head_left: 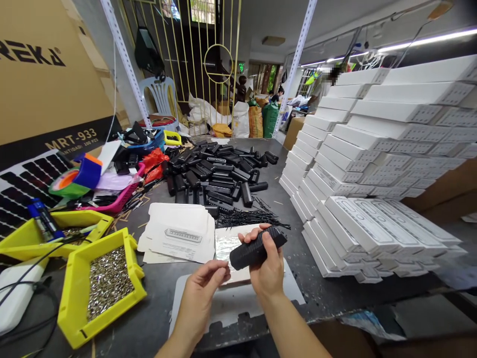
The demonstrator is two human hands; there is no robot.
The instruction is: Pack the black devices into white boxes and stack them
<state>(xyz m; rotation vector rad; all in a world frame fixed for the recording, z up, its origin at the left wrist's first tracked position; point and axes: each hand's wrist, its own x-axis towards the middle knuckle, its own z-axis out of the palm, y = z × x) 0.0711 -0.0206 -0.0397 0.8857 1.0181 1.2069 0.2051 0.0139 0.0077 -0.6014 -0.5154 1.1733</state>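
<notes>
My right hand (267,263) is wrapped round a black ribbed handheld casing (253,250), which tilts up to the right above the mat. Beside the casing's lower left end is my left hand (208,281), thumb and fingertips pinched together; what they hold, if anything, is too small to make out. Under the hands lie a shiny silvery sheet (225,243) and a pale grey mat (238,301). White printed cards (179,233) are stacked to the left. Thin black strips (253,217) lie just behind the hands.
A large heap of black casings (219,171) covers the back middle. White boxes (346,174) are stacked high at the right. Yellow bins (64,298) with small metal parts stand left, near a pink basket (122,199), tape rolls (69,183) and a big carton (48,94).
</notes>
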